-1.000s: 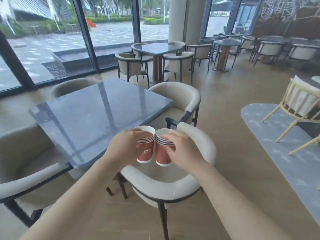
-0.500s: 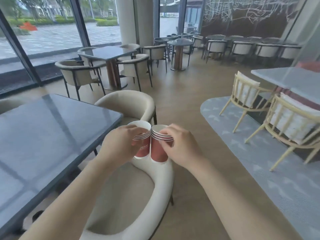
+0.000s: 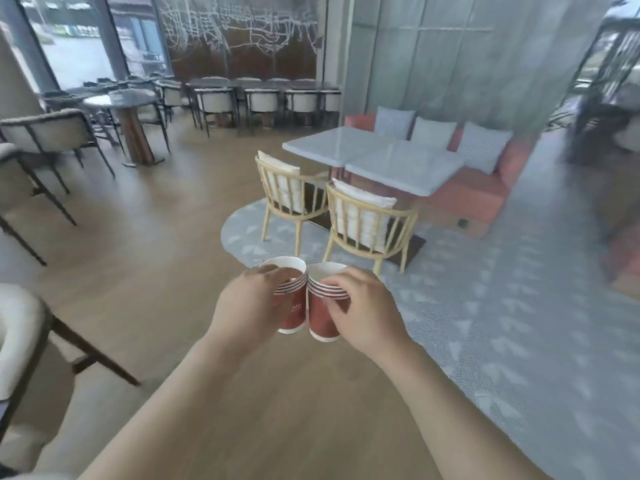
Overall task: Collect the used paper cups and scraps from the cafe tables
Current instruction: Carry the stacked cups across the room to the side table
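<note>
Cafe floor [image 3: 156, 271] lay under me, pale counter [image 3: 398, 161] well beyond both grips. Left grip [image 3: 249, 306] clamped the left cup [image 3: 293, 308], right grip [image 3: 363, 308] the right cup [image 3: 320, 318]. Both upright and touching, I'd guess for stacking.

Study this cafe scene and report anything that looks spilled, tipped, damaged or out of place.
Nothing stands out. The left hand grips the left cup, the right hand the right cup, both upright, sides touching. No spill shows on the wooden floor. Blur could hide small scraps.
</note>
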{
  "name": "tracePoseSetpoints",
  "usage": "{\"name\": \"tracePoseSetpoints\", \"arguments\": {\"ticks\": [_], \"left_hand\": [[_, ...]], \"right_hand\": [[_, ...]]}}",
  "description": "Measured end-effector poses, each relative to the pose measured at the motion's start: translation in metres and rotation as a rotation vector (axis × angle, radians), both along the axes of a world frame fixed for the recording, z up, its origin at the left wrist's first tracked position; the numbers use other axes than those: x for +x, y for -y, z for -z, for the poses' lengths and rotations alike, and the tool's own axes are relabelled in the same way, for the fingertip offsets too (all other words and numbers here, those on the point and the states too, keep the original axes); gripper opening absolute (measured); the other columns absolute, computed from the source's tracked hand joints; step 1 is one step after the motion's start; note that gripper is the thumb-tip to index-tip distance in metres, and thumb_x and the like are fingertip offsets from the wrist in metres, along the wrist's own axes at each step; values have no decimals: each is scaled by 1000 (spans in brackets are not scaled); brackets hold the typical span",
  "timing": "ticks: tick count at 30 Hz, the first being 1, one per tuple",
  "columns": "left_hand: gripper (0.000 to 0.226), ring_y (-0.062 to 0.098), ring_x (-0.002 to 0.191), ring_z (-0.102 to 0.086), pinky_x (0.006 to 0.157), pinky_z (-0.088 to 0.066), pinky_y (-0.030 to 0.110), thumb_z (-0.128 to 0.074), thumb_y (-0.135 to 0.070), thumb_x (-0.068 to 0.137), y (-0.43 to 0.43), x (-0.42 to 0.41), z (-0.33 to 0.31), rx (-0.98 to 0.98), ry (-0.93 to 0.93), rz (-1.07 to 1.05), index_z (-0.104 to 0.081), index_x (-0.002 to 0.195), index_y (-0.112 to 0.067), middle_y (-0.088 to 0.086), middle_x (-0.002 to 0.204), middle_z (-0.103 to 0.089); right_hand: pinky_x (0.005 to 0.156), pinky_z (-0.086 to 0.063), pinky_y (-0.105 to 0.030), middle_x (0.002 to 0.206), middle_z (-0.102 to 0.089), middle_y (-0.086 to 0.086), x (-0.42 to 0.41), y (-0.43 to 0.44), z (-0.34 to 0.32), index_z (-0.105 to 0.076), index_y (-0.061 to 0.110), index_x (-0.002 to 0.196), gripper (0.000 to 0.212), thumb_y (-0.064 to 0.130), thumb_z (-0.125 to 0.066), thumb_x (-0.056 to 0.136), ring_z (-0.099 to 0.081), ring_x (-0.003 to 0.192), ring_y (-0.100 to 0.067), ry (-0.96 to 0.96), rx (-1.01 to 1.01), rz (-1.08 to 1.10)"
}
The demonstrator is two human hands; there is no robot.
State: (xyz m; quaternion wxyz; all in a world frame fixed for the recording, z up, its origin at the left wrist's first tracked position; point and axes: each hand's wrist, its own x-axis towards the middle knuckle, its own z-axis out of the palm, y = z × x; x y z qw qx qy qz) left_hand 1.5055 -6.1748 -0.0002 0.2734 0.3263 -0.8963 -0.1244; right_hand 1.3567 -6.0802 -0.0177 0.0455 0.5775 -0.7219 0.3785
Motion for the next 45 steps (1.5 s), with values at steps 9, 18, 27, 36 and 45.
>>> {"name": "tracePoseSetpoints", "arguments": {"ticks": [9, 18, 27, 36, 45], "left_hand": [[33, 25, 94, -62, 66, -51, 35, -58, -14, 79, 91, -124, 15, 50, 5, 162, -65, 106, -30, -3, 103, -68], [21, 21, 88, -60, 63, -47, 30, -59, -21, 83, 301, -158, 15, 99, 58, -13, -63, 101, -28, -7, 101, -68], [20, 19, 88, -60, 66, -50, 31, -57, -23, 83, 494, -113, 4, 89, 67, -309, -62, 101, -32, -12, 101, -67], [25, 20, 91, -60, 68, -52, 35, -59, -20, 81, 686, -121, 10, 32, 33, -442, -64, 103, -31, -10, 103, -66], [26, 20, 92, -60, 70, -53, 39, -61, -15, 81, 889, -185, 6, 54, -35, -461, -66, 101, -29, -10, 101, -66]], "right_hand": [[79, -45, -28, 94, -63, 3, -107, 64, 11, -66, 16, 95, 16, 16, -66, 78, -55, 93, -17, -2, 27, 198], [75, -37, -15, 95, -64, 5, -158, 292, 6, -66, 16, 94, 14, 14, -65, 80, -54, 93, -14, 13, 44, 69], [81, -41, -24, 94, -64, 2, -137, 538, -2, -66, 15, 95, 15, 13, -64, 80, -55, 94, -18, 2, 16, -267], [77, -45, -28, 93, -64, 4, -157, 753, 5, -68, 18, 97, 19, 14, -68, 78, -57, 90, -19, -10, -27, -453], [77, -44, -25, 90, -62, 1, -227, 964, 0, -70, 20, 96, 22, 11, -70, 76, -56, 89, -18, 14, -49, -495]]}}
